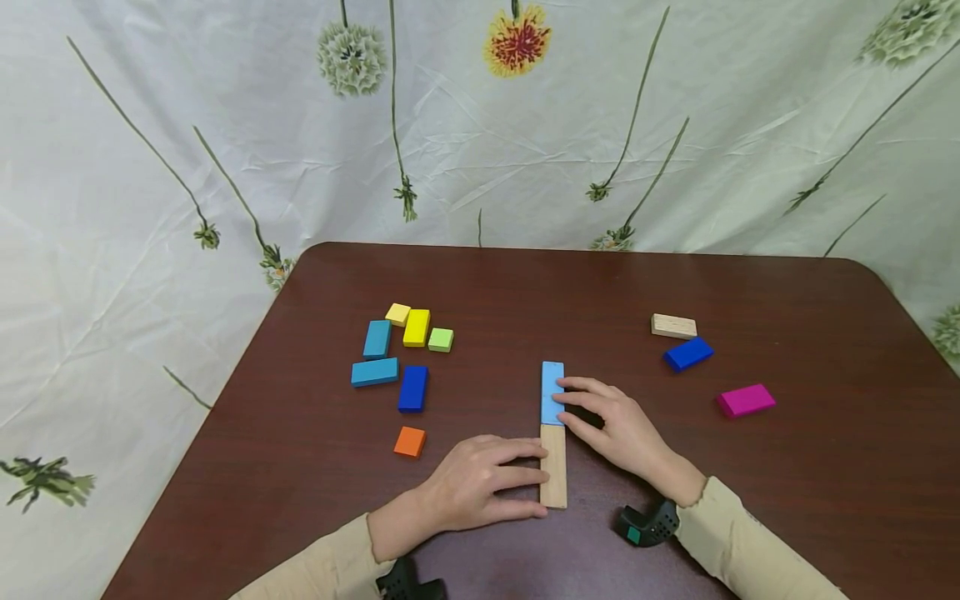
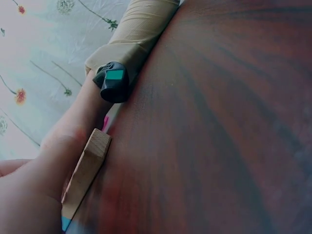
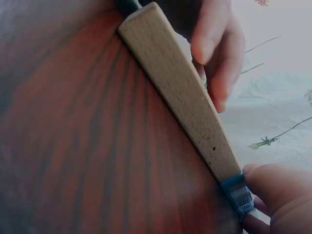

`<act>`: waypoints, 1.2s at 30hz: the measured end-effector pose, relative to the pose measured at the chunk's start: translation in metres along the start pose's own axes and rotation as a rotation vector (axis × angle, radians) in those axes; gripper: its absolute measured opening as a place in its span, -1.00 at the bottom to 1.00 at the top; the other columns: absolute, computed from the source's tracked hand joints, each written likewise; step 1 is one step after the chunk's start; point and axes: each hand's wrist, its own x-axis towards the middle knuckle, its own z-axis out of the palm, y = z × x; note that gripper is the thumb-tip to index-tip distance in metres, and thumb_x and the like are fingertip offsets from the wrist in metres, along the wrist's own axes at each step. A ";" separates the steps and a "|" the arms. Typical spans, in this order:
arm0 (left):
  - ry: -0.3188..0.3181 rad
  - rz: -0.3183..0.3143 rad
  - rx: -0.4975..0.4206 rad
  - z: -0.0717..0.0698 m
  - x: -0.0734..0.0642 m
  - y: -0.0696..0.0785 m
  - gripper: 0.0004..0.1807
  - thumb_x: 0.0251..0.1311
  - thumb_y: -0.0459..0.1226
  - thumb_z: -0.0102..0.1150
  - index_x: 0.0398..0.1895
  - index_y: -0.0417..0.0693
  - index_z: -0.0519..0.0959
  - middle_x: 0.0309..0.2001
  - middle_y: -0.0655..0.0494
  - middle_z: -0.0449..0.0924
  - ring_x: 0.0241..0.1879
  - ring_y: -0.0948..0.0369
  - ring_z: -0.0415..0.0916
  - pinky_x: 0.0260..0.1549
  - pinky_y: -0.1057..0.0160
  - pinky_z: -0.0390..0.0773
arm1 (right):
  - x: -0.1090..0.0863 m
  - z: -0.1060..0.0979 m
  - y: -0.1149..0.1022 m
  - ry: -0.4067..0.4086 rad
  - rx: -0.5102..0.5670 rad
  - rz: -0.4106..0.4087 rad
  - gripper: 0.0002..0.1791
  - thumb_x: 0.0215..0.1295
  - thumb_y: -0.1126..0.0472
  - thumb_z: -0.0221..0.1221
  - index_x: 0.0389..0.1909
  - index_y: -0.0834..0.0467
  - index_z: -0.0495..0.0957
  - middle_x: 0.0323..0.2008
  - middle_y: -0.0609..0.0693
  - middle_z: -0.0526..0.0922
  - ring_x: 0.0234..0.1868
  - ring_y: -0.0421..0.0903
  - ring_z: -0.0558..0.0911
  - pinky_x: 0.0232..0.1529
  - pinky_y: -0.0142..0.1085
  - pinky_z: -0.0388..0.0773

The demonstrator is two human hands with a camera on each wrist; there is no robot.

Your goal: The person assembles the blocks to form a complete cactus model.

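Observation:
A light blue block and a natural wood block lie end to end in a line on the table. Along the wood block's left side, the fingertips of my left hand touch it, fingers fairly straight. From the other side, my right hand rests its fingertips and thumb against the right edge of the light blue block. The right wrist view shows the wood block meeting the blue one at the right thumb. Part of the wood block is hidden behind the left hand in the left wrist view.
Left on the brown table are two teal blocks, two yellow, a green, a dark blue and an orange one. Rightward lie a wood block, a blue and a magenta one.

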 end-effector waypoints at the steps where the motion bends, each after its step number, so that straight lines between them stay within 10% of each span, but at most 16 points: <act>1: 0.008 -0.004 0.004 0.000 0.000 0.000 -0.64 0.12 0.10 0.21 -0.15 0.13 0.70 0.04 0.18 0.55 0.05 0.36 0.47 -0.05 0.37 0.48 | 0.000 0.000 0.000 0.001 0.000 0.000 -0.67 0.22 0.11 0.25 0.01 0.07 0.62 0.14 -0.04 0.50 0.09 -0.01 0.51 0.02 -0.03 0.46; 17: 0.068 -0.094 0.059 0.007 0.012 -0.010 -0.73 0.20 -0.09 0.21 -0.09 0.05 0.69 0.04 0.12 0.57 0.12 0.24 0.45 -0.01 0.29 0.49 | 0.003 -0.004 0.002 0.089 0.034 0.039 -0.66 0.18 0.15 0.29 -0.01 0.09 0.60 0.09 -0.05 0.53 0.09 -0.11 0.52 -0.01 -0.13 0.51; 36: 0.031 -0.146 0.053 0.011 0.019 -0.014 -0.75 0.18 -0.15 0.23 -0.09 0.06 0.69 0.07 0.15 0.57 0.17 0.24 0.41 0.09 0.27 0.40 | -0.001 -0.068 0.051 0.337 -0.073 0.353 -0.62 0.16 0.15 0.30 -0.02 0.22 0.59 0.00 0.18 0.57 0.05 0.18 0.50 -0.02 0.09 0.39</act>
